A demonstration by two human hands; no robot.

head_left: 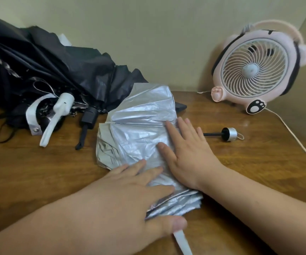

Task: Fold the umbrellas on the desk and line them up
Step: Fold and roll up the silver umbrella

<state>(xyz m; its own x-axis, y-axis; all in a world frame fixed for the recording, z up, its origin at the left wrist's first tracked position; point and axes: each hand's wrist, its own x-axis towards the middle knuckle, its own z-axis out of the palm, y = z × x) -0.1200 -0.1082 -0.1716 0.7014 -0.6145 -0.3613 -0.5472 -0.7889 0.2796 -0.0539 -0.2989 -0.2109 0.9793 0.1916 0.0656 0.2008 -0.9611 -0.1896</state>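
**Flattening the silver canopy before the roll**

The silver umbrella (139,129) lies collapsed in the middle of the worktop (38,172), its canopy fanned out in loose pleats. Both hands lie spread flat on it with straight fingers, gripping nothing. The left hand (130,192) presses the near, narrow end and the right hand (187,153) presses the right side.

To do this step well, it looks best to keep one palm as an anchor and sweep the other outward along the ribs. Each panel should lie the same way before any rolling starts. The fabric looks slick and crinkly, so it will probably spring back unless it stays pinned. The strap (182,242) pokes out beside the left thumb and should stay free on the outside for wrapping.

The shaft is hidden under the canopy. Only the handle (228,134) shows, to the right of the right hand. I cannot tell whether the left thumb tucks under the canopy edge. The strap's end runs out of frame. The black umbrellas (38,61) are heaped at the back left, still unfolded and cut off at the edge, so their number is unclear.
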